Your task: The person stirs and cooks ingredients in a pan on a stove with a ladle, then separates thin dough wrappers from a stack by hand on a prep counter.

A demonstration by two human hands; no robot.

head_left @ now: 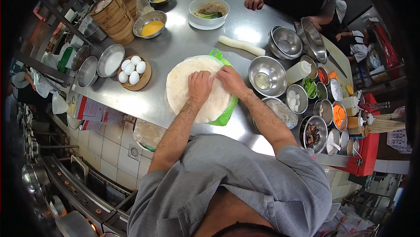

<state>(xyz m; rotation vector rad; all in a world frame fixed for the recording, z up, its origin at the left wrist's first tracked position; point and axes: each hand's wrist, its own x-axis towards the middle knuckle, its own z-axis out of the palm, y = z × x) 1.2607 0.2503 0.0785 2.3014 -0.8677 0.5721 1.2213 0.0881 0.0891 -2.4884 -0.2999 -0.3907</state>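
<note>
A pale, thin round dough sheet (183, 81), seemingly the top of a stack, lies in front of me. Under its right side shows a green plastic bag (226, 117). My left hand (200, 86) rests on the sheet with curled fingers, its thumb and fingertips pinching near the right half. Beside it, my right hand (231, 81) pinches the sheet's upper right edge, so the two hands nearly meet. Exactly how much dough sits between the fingertips is hidden. Beyond the sheet lies a long white roll of dough (241, 45).
To the left are eggs (132, 70) on a bamboo steamer, metal bowls and stacked steamers (113, 18). A noodle bowl (209, 11) stands at the back. Ingredient bowls (267, 77) crowd the right. Across the table, a person's hand (253, 2) rests on the edge. A lit stove is lower left.
</note>
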